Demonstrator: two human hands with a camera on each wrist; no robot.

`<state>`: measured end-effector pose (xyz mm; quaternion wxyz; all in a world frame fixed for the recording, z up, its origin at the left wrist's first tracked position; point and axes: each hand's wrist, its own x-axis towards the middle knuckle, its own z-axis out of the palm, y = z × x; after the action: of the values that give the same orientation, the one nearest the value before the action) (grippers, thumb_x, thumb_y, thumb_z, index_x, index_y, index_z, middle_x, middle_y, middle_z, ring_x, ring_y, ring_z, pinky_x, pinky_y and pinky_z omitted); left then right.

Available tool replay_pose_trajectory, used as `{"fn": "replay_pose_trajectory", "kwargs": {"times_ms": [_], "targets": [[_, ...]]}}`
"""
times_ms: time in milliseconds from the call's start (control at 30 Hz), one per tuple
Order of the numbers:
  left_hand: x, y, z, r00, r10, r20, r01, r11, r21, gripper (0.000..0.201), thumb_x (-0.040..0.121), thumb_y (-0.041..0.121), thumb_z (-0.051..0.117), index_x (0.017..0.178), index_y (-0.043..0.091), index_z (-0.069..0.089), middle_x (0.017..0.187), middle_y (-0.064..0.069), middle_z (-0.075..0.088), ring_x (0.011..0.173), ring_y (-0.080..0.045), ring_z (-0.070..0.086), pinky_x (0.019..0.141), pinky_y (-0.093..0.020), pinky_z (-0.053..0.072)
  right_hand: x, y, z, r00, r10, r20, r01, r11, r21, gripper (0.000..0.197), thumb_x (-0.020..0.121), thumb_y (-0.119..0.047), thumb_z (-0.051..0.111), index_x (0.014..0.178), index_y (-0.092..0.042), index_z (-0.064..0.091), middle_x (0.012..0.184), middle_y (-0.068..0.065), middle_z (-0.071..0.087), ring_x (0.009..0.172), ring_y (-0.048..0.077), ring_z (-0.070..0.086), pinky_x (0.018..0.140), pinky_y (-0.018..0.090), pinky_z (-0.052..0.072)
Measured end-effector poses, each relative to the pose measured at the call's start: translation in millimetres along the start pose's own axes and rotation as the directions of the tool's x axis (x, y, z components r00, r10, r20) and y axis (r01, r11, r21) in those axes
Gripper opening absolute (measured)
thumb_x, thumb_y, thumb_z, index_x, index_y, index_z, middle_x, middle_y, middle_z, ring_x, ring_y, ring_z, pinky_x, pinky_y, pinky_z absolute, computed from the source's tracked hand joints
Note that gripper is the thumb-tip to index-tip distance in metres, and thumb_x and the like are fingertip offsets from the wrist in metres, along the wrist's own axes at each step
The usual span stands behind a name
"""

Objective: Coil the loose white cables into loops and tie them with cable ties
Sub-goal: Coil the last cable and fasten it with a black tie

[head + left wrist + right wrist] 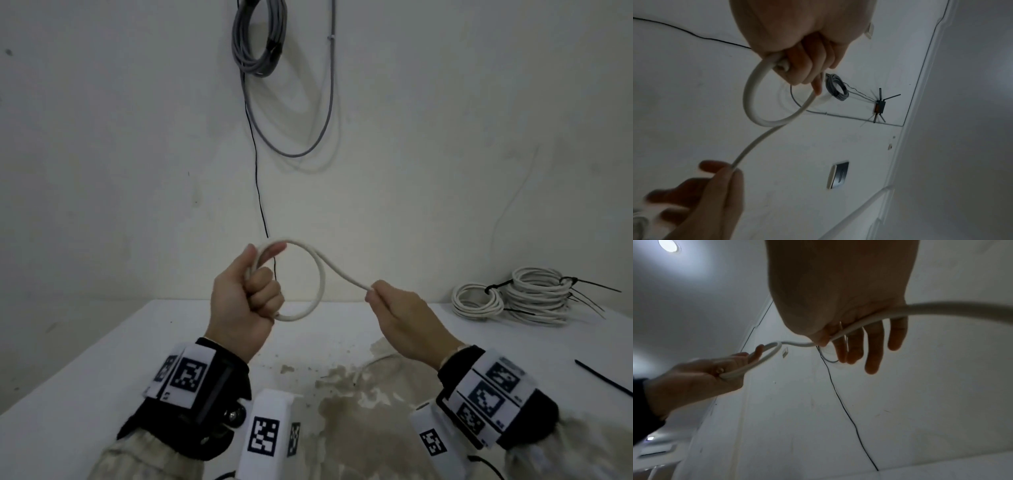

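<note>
A white cable (320, 270) forms one round loop in the air above the table. My left hand (245, 291) grips the loop's left side in a fist, thumb on top. From the loop the cable (756, 144) runs right to my right hand (394, 305), which pinches it between thumb and forefinger; the other fingers (873, 344) hang straight. The cable (941, 309) passes under the right palm and out of view. The left hand (701, 379) holds the loop edge-on in the right wrist view.
Tied white cable coils (513, 296) with black ties lie on the white table (102, 359) at back right. A loose black cable tie (603, 378) lies at the right edge. A grey cable coil (258, 37) and a thin black wire (258, 185) hang on the wall.
</note>
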<state>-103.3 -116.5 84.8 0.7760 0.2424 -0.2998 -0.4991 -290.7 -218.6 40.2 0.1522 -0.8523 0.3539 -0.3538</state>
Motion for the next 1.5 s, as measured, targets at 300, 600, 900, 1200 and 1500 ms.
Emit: {"fn": "replay_pose_trajectory", "kwargs": {"times_ms": [300,600,900,1200,1500], "targets": [[9,20,7,0.980,0.188,0.069,-0.183,0.980,-0.080,0.043,0.069,0.023,0.038,0.092,0.003,0.068,0.038,0.009,0.022,0.030,-0.004,0.019,0.034,-0.018,0.015,-1,-10,11,0.923,0.317,-0.217,-0.266,0.935,0.234,0.047,0.095,-0.042,0.042,0.058,-0.015,0.030,0.054,-0.003,0.034,0.053,0.016,0.033,0.054,0.031,0.029],[0,23,14,0.981,0.189,0.046,-0.190,0.982,0.016,0.036,0.073,0.020,0.041,0.079,0.002,0.071,0.039,0.010,0.023,0.031,-0.003,0.018,0.036,-0.018,0.011,8,-13,9,0.869,0.351,-0.348,-0.209,0.899,0.386,0.051,0.095,-0.039,0.047,0.057,-0.018,0.022,0.052,-0.005,0.023,0.051,0.013,0.022,0.049,0.026,0.022],[0,40,16,0.964,0.265,-0.007,-0.265,0.962,-0.070,0.033,0.085,0.019,0.035,0.094,0.003,0.063,0.041,0.011,0.027,0.033,-0.007,0.021,0.037,-0.016,0.016,-10,9,31,0.992,0.116,-0.041,-0.083,0.879,0.469,0.026,0.101,-0.017,0.038,0.087,-0.009,0.058,0.067,0.002,0.047,0.070,0.020,0.048,0.064,0.010,0.042],[-5,33,25,0.925,0.350,0.146,-0.353,0.935,-0.002,0.026,0.098,0.019,0.032,0.098,0.008,0.056,0.055,0.011,0.046,0.038,-0.003,0.029,0.042,-0.012,0.026,-9,-8,50,0.926,-0.278,0.256,0.307,0.948,-0.083,0.038,0.101,-0.029,0.038,0.138,-0.026,0.045,0.084,0.010,0.061,0.074,0.025,0.054,0.069,0.032,0.040],[-6,1,16,0.607,0.486,0.629,-0.776,0.194,0.600,0.040,0.097,0.014,0.046,0.135,0.000,0.043,0.116,0.000,0.066,0.067,-0.007,0.067,0.064,-0.017,0.054,5,-40,34,0.781,-0.617,0.102,0.625,0.764,-0.161,0.029,0.093,-0.032,0.041,0.111,-0.023,0.062,0.057,0.000,0.045,0.045,0.016,0.032,0.057,0.023,0.026]]}}
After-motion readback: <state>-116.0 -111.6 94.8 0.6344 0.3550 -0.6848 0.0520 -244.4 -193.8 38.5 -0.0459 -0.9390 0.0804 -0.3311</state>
